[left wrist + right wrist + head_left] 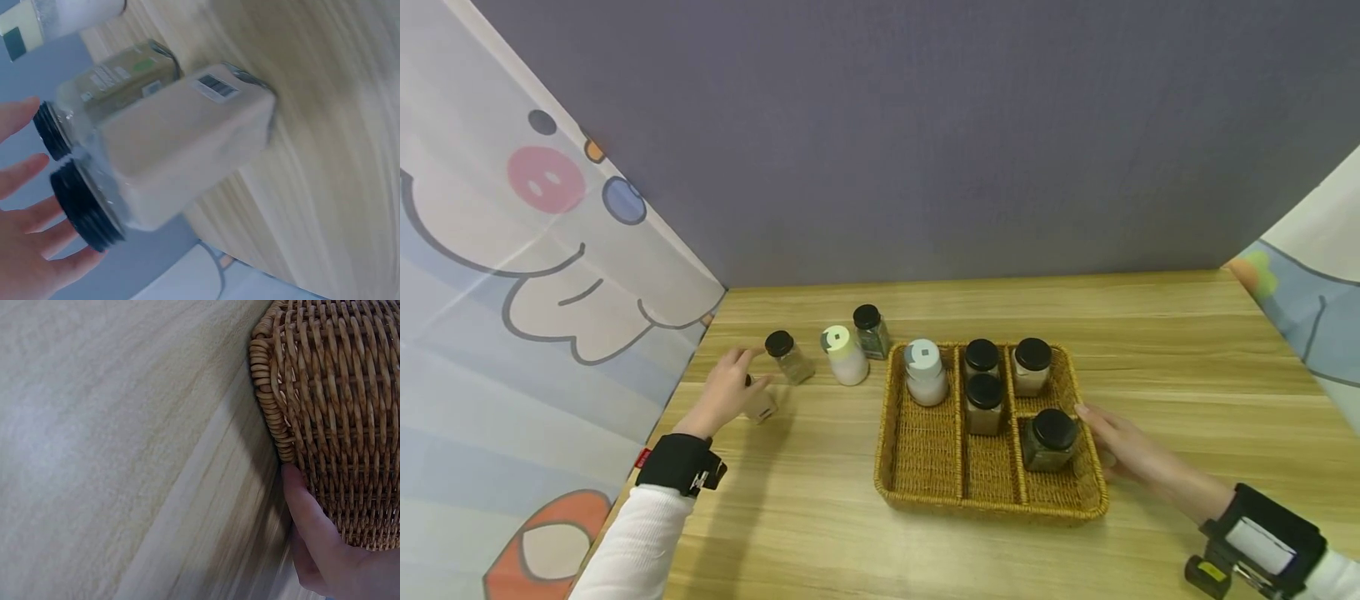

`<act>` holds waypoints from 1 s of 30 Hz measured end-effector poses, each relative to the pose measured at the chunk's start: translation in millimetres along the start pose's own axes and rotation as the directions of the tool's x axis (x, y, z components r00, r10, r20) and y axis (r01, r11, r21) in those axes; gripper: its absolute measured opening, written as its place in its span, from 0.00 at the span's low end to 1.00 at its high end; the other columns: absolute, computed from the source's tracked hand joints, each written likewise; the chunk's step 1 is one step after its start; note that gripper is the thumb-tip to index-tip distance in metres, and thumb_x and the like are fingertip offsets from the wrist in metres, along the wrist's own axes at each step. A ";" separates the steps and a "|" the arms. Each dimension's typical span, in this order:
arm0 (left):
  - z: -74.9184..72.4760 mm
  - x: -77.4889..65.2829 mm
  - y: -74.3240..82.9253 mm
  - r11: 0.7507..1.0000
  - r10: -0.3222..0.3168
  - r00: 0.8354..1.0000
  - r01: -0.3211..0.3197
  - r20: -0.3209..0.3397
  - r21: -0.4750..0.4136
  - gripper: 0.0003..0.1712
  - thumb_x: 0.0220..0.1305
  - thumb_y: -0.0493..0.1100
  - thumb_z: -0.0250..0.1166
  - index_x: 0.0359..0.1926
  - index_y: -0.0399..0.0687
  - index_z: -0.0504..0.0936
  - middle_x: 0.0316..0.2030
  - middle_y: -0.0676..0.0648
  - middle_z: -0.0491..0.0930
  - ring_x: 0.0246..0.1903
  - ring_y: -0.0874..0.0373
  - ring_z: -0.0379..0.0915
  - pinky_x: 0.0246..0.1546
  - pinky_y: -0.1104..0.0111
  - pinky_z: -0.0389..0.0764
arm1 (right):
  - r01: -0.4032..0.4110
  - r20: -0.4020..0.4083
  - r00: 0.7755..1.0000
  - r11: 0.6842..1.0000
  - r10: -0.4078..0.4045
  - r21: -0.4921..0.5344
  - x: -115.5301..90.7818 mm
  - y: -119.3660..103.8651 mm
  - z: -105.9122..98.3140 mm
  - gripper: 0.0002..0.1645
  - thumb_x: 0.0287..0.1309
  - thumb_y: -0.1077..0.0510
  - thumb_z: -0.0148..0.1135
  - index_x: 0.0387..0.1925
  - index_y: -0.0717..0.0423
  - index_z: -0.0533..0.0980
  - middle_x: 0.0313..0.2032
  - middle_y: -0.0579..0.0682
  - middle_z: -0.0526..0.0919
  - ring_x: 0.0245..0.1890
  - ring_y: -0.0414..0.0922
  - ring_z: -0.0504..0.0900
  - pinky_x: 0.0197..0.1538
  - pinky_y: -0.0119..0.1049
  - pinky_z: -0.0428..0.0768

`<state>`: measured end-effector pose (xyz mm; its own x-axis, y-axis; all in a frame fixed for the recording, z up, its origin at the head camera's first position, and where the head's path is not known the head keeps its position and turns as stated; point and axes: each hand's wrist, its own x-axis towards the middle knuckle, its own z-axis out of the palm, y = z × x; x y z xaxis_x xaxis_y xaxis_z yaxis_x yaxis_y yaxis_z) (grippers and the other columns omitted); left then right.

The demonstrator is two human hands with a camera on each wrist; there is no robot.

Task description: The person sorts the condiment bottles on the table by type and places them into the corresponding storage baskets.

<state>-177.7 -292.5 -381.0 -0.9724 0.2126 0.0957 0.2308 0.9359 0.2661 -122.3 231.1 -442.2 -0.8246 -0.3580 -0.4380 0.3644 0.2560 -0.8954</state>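
Head view: person's left grip point(724, 392), a bare hand, out over the left side of the table point(827, 517). Fingers spread, pinching nothing. Thumb and forefinger parted about the top of a beige-filled jar point(762, 407), which stands on the table. Left wrist view puts the fingers beside its black lid point(84, 206); cannot tell from here whether a fingertip touches. Barcode label point(215, 87) near the jar's base.

Right grip point(1123, 446): fingers extended against the outside of a wicker basket point(992, 506), at its right end. Right wrist view shows a finger laid along the weave.

Outward from the left grip: tan-filled jar point(793, 364) just behind the beige one, then a white bottle point(848, 364) with a pale yellow cap, then a dark-filled jar point(872, 335) near the basket's rear left corner.

Basket, left compartment: white shaker point(927, 385), toward the back. Middle: two black-lidded jars point(983, 417), one behind the other. Right side split in two: pale-filled jar point(1030, 379) behind, squat dark jar point(1049, 450) in front.

Black bands on both wrists, white sleeves. Grey panel point(955, 142) behind the table; cartoon-printed cloth point(452, 300) at left.
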 end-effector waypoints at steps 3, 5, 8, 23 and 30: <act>0.7 -2.5 -4.9 0.999 -0.030 0.999 0.030 0.022 -0.018 0.29 0.57 0.41 0.61 0.57 0.33 0.64 0.50 0.28 0.64 0.50 0.34 0.60 0.49 0.45 0.64 | 0.000 -0.006 1.000 1.000 0.000 0.002 -0.2 -0.6 0.3 0.44 0.65 0.41 0.32 0.64 0.71 0.33 0.62 0.74 0.36 0.60 0.70 0.40 0.45 0.53 0.76; 1.0 -3.6 -7.3 0.999 -0.043 0.999 0.043 0.031 -0.024 0.29 0.57 0.41 0.60 0.58 0.33 0.63 0.51 0.28 0.63 0.50 0.33 0.59 0.50 0.44 0.64 | -0.002 -0.011 1.000 1.000 0.002 -0.001 -0.3 -0.7 0.5 0.44 0.65 0.41 0.32 0.64 0.71 0.33 0.62 0.74 0.36 0.60 0.70 0.40 0.45 0.54 0.75; 1.6 -4.9 -9.7 0.998 -0.061 0.997 0.062 0.047 -0.029 0.29 0.58 0.41 0.59 0.58 0.32 0.63 0.51 0.27 0.62 0.51 0.32 0.58 0.49 0.43 0.63 | -0.006 -0.019 1.000 1.000 0.005 -0.008 -0.3 -0.4 0.7 0.44 0.65 0.41 0.32 0.64 0.71 0.33 0.62 0.74 0.36 0.60 0.70 0.41 0.45 0.54 0.75; 4.9 -5.0 -19.6 0.990 -0.113 0.985 0.122 0.134 -0.067 0.26 0.60 0.42 0.57 0.57 0.33 0.64 0.52 0.26 0.61 0.51 0.31 0.58 0.48 0.44 0.66 | -0.002 -0.022 1.000 1.000 0.002 0.006 -0.6 -0.2 1.1 0.44 0.65 0.41 0.32 0.64 0.71 0.34 0.62 0.74 0.36 0.60 0.70 0.40 0.45 0.54 0.75; 1.0 -5.0 -19.7 0.993 -0.066 0.989 0.078 0.135 -0.087 0.21 0.59 0.39 0.57 0.52 0.32 0.70 0.47 0.28 0.67 0.45 0.35 0.66 0.44 0.48 0.71 | 0.007 -0.016 1.000 1.000 -0.007 0.008 -0.3 -0.2 0.8 0.43 0.65 0.41 0.32 0.64 0.70 0.34 0.62 0.73 0.37 0.61 0.69 0.41 0.45 0.55 0.75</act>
<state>-177.4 -311.7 -387.7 -0.9811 0.1861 -0.0525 0.1558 0.9217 0.3553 -121.8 230.4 -441.9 -0.8341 -0.3452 -0.4303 0.3617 0.2467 -0.8991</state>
